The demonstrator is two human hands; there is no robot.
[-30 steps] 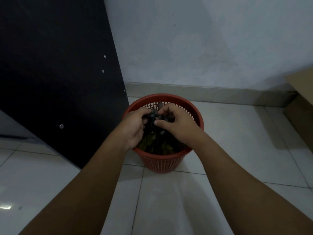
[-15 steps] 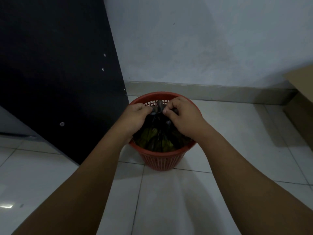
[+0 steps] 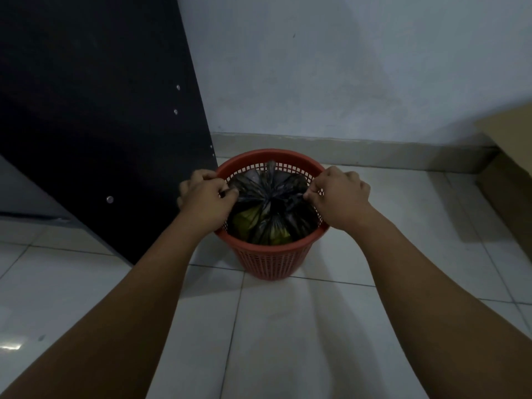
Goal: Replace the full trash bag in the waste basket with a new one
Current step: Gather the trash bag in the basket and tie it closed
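Both hands pinching the bag's tails, knot drawn taut over the basket.

My left hand (image 3: 205,197) pinches one twisted tail of the black trash bag (image 3: 267,208) at the left rim. My right hand (image 3: 339,191) pinches the opposite tail at the right rim, and the film is stretched tight between them across a gathered centre. The bag sits inside the red mesh waste basket (image 3: 270,260), filling it to just under the rim, with yellow-green stuff showing through. I judge the film thin, soft and slippery, likely to tear if yanked, and the load bulky rather than heavy. For lifting I'd grip the bunched neck at the knot, not these thin tails. The light basket may rise with it.
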